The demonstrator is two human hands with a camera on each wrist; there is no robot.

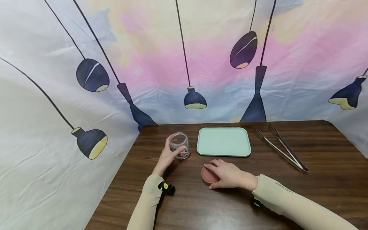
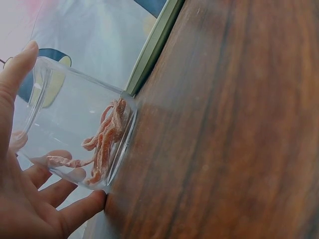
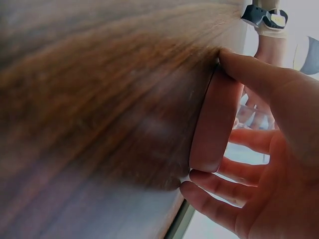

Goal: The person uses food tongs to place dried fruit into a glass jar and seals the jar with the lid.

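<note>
A clear, lidless jar (image 1: 179,140) stands upright on the table, with my left hand (image 1: 168,156) curled round its side. In the left wrist view, wrinkled pinkish-red strips (image 2: 107,137) lie at the bottom of the jar, and the thumb reaches up by its rim. My right hand (image 1: 229,175) grips a round, reddish-pink lid (image 1: 209,176) lying flat on the table to the right of the jar and nearer to me. The right wrist view shows the thumb on one side of the lid and the fingers around the other.
A mint-green rectangular tray (image 1: 223,142) lies behind the right hand, to the right of the jar. Farther right rest metal tongs (image 1: 282,152) with fork-like ends, spread apart. The dark wooden table (image 1: 189,204) meets a printed cloth backdrop (image 1: 161,80) at its far edge.
</note>
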